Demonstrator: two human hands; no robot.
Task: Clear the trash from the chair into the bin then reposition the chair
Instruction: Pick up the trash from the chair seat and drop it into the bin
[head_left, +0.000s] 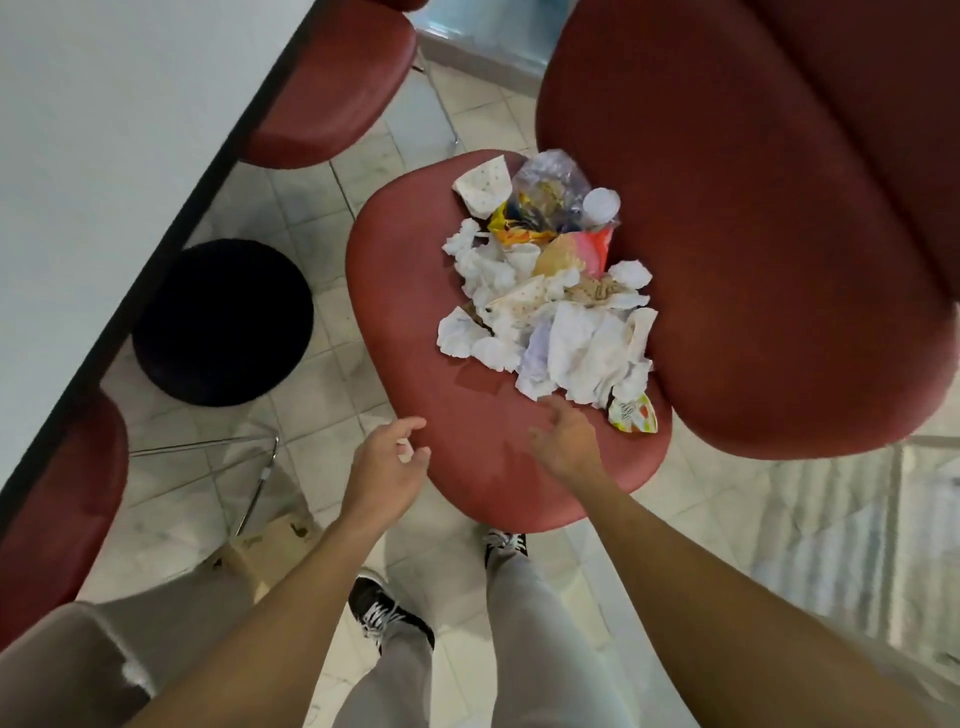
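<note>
The right hand, fingers loose and empty, reaches for the trash heaped at the chair seat's back edge; a shallow grab could scatter tissues onto the floor.

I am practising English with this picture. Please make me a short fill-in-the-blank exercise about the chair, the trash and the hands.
1. The trash lies on the seat of the ____ chair.
2. The black bin stands on the ____, beside the chair.
3. Both the left hand and the right hand hold ____.

Missing words: red; floor; nothing
</note>
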